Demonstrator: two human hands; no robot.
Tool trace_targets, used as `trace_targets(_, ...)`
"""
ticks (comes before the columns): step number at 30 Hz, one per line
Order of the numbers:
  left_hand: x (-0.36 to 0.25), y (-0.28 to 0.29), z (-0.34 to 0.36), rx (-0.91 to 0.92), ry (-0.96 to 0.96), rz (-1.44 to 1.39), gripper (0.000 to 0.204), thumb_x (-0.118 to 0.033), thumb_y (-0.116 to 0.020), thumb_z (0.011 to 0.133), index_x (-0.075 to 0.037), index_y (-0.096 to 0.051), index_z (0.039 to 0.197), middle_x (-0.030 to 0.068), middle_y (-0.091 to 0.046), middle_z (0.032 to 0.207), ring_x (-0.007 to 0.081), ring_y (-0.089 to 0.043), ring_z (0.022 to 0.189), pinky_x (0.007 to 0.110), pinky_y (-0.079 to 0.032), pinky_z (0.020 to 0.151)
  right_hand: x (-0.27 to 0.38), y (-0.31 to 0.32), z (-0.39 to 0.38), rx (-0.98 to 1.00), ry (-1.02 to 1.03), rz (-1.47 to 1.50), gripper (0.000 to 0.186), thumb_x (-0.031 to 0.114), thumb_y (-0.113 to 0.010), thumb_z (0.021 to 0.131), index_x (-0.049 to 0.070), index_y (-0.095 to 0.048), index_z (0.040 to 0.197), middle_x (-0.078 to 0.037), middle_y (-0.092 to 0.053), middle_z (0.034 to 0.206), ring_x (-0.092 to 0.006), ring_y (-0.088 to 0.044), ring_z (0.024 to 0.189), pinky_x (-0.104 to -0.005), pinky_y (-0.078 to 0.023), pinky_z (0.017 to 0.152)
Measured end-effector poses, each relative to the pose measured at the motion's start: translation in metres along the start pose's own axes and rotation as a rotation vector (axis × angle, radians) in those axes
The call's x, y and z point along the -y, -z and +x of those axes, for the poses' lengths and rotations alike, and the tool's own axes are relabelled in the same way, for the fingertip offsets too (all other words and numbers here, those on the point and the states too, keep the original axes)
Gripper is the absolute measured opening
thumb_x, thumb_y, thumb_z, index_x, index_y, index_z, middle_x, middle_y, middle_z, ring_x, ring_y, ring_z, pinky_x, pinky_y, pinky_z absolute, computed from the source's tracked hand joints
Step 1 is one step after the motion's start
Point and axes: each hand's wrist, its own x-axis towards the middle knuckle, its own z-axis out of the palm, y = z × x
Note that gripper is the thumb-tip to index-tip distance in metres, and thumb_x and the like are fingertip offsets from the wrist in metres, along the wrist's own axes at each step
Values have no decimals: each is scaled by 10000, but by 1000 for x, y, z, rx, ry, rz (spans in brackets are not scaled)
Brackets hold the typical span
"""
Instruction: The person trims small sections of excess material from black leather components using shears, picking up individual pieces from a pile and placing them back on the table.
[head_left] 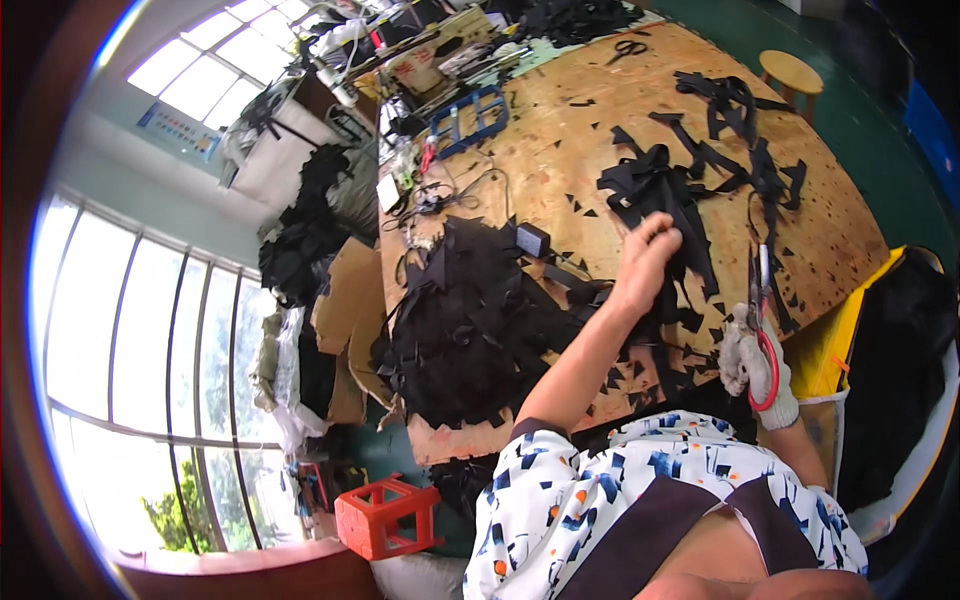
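Note:
My left hand (650, 262) is bare and reaches over the wooden table. Its fingers are curled closed at a bunch of black fabric strips (648, 178), apparently pinching one; the fingertips are partly hidden. My right hand (741, 352) wears a white knit glove and is closed round the red handles of a pair of scissors (766, 375). The scissor blades point away from me, over the table's near right edge. A large heap of black fabric pieces (465, 320) lies left of my left forearm.
More black strips (735, 105) trail over the far right of the wooden table (560, 130). Another pair of scissors (628, 48) lies at the far edge. A blue plastic frame (470, 122) and cables are at left. A red stool (385, 518), round wooden stool (790, 72) and yellow-edged bin (868, 315) surround the table.

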Motion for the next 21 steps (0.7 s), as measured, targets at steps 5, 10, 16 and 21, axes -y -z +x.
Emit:
trace_targets(5, -93, 29, 22, -244, -236, -348, 118, -84, -492, 860, -42, -558, 949, 59, -593, 795, 160, -595, 748, 290, -500, 687, -4, 3, 3, -12, -38, -51, 445, 186, -539, 928, 79, -381, 1330, -20, -514, 715, -81, -438, 445, -208, -361, 367)
trace_targets(10, -160, 58, 25, -206, -633, -229, 140, -153, -503, 938, -30, -542, 992, 76, -590, 793, 158, -573, 669, 271, -477, 612, 4, -8, 2, -83, -117, -64, 411, 149, -534, 917, 74, -398, 1298, -31, -468, 633, -87, -408, 401, -214, -339, 332)
trace_targets(16, -212, 86, -3, -231, -639, -10, 337, -265, -481, 969, 7, -488, 1166, 42, -481, 689, 124, -418, 570, 296, -400, 567, 1, -12, 7, 18, -94, -84, 411, 131, -538, 916, 84, -401, 1301, -25, -465, 641, -84, -404, 396, -216, -338, 332)
trace_targets(21, -277, 108, -52, -319, -708, 304, 327, -215, -493, 965, 22, -501, 1189, 49, -490, 717, 90, -411, 564, 226, -369, 526, -6, -10, 13, 20, -83, -40, 383, 131, -535, 922, 95, -420, 1286, -6, -461, 651, -76, -402, 395, -204, -336, 324)
